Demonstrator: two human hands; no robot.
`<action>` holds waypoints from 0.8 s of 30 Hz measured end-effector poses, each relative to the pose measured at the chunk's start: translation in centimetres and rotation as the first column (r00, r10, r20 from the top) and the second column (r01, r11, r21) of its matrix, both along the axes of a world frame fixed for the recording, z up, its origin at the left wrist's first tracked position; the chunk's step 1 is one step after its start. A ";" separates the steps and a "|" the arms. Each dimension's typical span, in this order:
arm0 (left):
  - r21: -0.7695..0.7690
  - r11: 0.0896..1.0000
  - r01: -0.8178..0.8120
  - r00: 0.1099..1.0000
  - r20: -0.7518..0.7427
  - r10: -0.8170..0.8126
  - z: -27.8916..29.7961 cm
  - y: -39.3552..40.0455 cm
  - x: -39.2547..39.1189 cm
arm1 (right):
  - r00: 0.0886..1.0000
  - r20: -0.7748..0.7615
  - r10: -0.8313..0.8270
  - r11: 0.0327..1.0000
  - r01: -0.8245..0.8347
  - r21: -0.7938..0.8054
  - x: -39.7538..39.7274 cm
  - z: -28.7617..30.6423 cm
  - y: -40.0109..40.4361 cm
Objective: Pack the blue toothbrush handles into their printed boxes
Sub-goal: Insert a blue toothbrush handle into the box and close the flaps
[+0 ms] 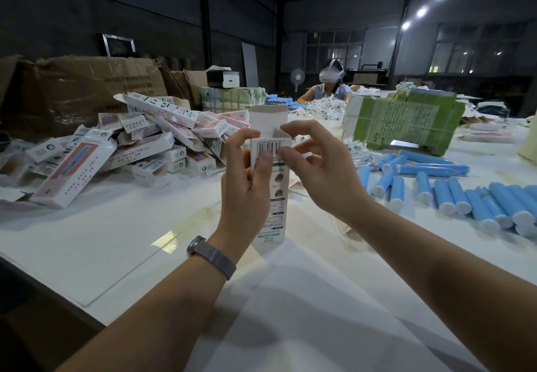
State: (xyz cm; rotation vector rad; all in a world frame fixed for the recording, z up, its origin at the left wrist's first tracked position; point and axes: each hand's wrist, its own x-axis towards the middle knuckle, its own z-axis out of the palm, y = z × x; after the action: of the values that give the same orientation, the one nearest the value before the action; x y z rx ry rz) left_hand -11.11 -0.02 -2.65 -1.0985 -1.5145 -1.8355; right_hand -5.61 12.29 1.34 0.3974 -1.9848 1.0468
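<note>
A white printed box (276, 197) stands upright in front of me, its top flap (268, 119) open and a barcode near its upper end. My left hand (247, 185) grips the box around its upper half, thumb on the barcode face. My right hand (316, 165) pinches a small side flap at the box's open top with thumb and forefinger. Whether a handle is inside the box is hidden. Several blue toothbrush handles (453, 194) with white end caps lie on the table to the right.
A heap of printed boxes (139, 145) covers the left of the white table (116, 241). Brown cartons (87, 87) stand behind it. Green bundled packs (406, 122) sit at the right rear. Another person (328, 87) wearing a headset sits at the far end.
</note>
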 end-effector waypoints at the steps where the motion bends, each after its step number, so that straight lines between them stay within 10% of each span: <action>1: 0.005 1.000 0.001 1.000 0.000 -0.001 0.1 0.0 0.1 | 1.000 0.000 0.003 1.000 -0.003 -0.003 0.0 0.0 0.0; 24: -0.027 0.996 0.085 0.994 0.065 -0.084 0.2 0.2 -0.1 | 0.997 -0.075 0.009 1.000 -0.010 -0.017 0.3 0.6 -0.2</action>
State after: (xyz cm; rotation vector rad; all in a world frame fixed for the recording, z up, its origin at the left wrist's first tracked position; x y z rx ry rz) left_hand -11.21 0.18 -2.45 -1.1444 -1.5582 -1.9272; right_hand -5.31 12.04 1.98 0.4310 -1.9080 1.0403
